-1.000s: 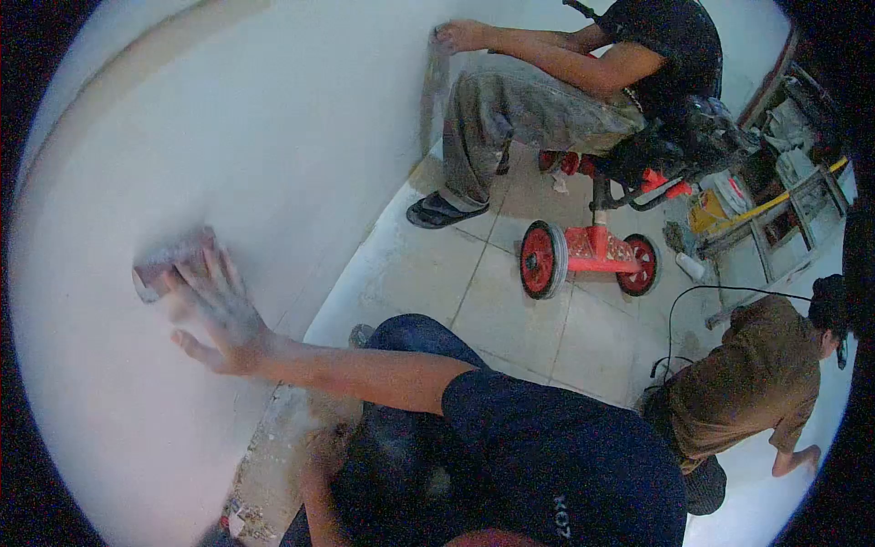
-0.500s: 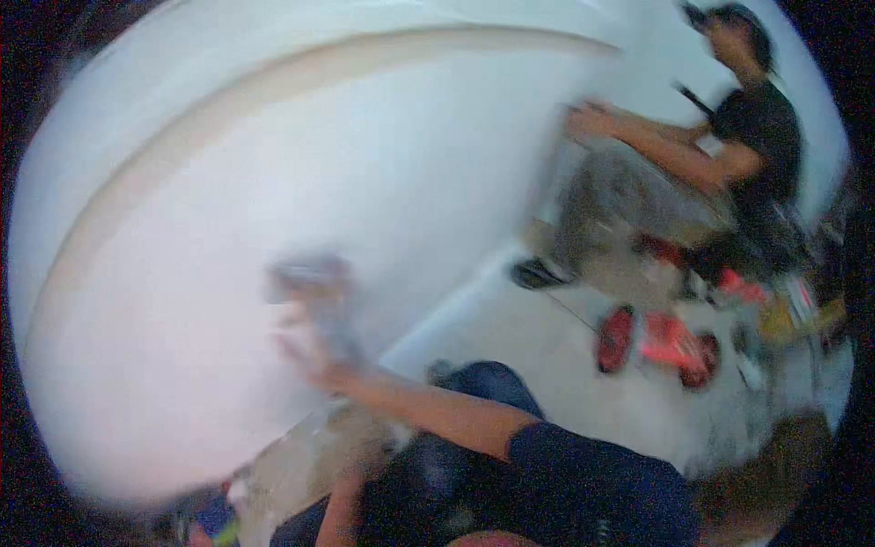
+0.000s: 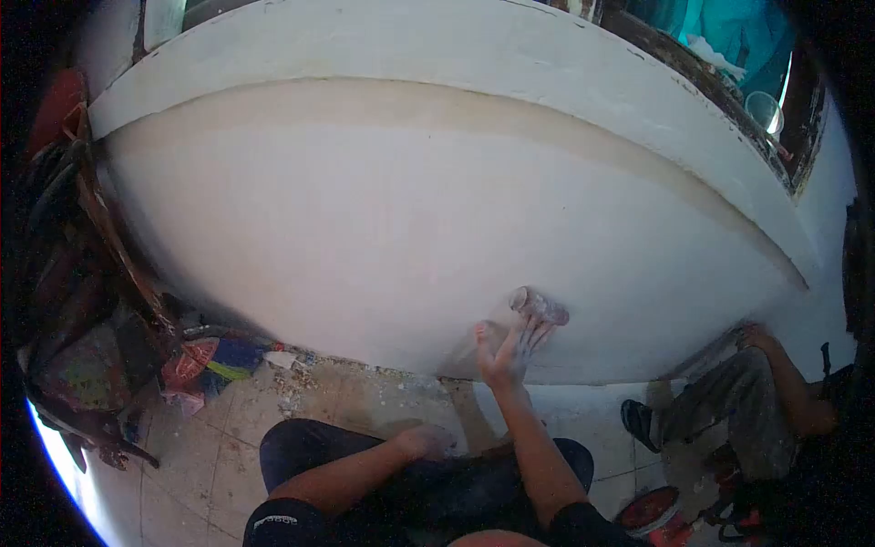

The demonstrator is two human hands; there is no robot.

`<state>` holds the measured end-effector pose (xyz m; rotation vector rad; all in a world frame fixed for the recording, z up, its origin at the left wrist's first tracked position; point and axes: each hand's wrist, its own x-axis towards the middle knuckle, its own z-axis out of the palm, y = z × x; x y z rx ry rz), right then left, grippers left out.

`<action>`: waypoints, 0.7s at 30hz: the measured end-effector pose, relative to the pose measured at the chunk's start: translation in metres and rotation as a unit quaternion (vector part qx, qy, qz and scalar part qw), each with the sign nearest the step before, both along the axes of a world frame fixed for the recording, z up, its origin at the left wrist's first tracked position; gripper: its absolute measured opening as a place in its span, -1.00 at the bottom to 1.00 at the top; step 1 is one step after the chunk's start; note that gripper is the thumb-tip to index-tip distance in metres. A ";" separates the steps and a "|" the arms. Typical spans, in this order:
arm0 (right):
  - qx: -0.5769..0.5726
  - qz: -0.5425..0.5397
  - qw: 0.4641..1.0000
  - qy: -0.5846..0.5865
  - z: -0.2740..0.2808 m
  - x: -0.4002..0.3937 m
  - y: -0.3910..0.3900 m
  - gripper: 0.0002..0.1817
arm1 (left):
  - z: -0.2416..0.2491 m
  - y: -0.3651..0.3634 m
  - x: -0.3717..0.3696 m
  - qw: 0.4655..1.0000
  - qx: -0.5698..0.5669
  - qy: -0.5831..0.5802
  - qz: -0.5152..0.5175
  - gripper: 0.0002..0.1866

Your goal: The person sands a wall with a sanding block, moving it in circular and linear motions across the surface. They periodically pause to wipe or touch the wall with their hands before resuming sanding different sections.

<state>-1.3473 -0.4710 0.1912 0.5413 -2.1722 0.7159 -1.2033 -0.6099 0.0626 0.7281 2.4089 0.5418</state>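
A dusty grey-brown roll (image 3: pixel 544 307), short and cylindrical, lies against the smooth white wall (image 3: pixel 365 219). My right hand (image 3: pixel 507 354) presses it there with long, outstretched fingers, the thumb standing apart to the left. White dust coats these fingers. What the roll is made of cannot be told. Lower down, my left hand (image 3: pixel 427 443) rests over my knee, fingers lying loosely and holding nothing I can see.
A ledge (image 3: pixel 410 55) curves above the wall. Debris (image 3: pixel 301 383) and coloured wrappers (image 3: pixel 205 369) lie on the tiled floor (image 3: pixel 246 438). Dark boards (image 3: pixel 118 246) lean at left. A seated co-worker (image 3: pixel 756 392) is at right, near a red round object (image 3: pixel 649 510). A clear cup (image 3: pixel 764 111) stands on the sill.
The view has swung and levelled, becoming sharper; the co-worker now appears at lower right. My right hand remains with the roll at the wall. My left hand has come into view on my knee.
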 end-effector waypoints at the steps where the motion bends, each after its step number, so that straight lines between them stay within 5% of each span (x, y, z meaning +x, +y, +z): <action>1: 0.001 -0.009 1.000 0.010 0.016 -0.002 0.002 -0.03 | -0.017 -0.004 0.005 1.000 0.000 0.003 -0.001 -0.61; 3: -0.001 -0.014 0.999 0.030 0.061 -0.011 0.001 -0.01 | -0.062 -0.014 0.006 0.990 0.130 0.003 0.063 -0.58; 5: -0.082 -0.024 0.993 0.083 0.106 -0.011 0.005 0.02 | -0.080 0.003 -0.007 0.999 0.032 0.009 0.008 -0.60; 6: -0.082 -0.026 0.993 0.084 0.104 -0.010 0.005 0.02 | -0.082 0.010 -0.013 0.996 -0.070 0.016 -0.050 -0.61; 8: -0.078 -0.028 0.994 0.064 0.094 -0.007 0.003 -0.02 | -0.051 0.014 -0.007 0.998 -0.063 0.022 -0.018 -0.64; 11: -0.021 -0.008 0.996 0.082 -0.008 -0.010 -0.002 -0.05 | -0.065 0.008 -0.014 0.999 -0.034 0.035 -0.007 -0.66; 12: -0.019 -0.005 0.997 0.078 -0.005 -0.009 -0.001 -0.05 | -0.076 0.005 -0.013 0.998 -0.016 0.043 -0.032 -0.66; 15: 0.021 -0.019 0.997 0.077 0.052 -0.010 0.003 -0.03 | 0.000 0.008 -0.002 0.997 -0.062 0.006 -0.042 -0.63; 17: -0.080 -0.016 0.994 0.070 0.102 -0.006 0.006 0.01 | -0.031 0.010 -0.001 0.998 -0.055 0.018 -0.029 -0.62; 21: -0.081 -0.020 0.995 0.051 0.057 -0.005 0.000 0.02 | -0.039 0.007 -0.010 0.996 -0.077 0.004 -0.040 -0.61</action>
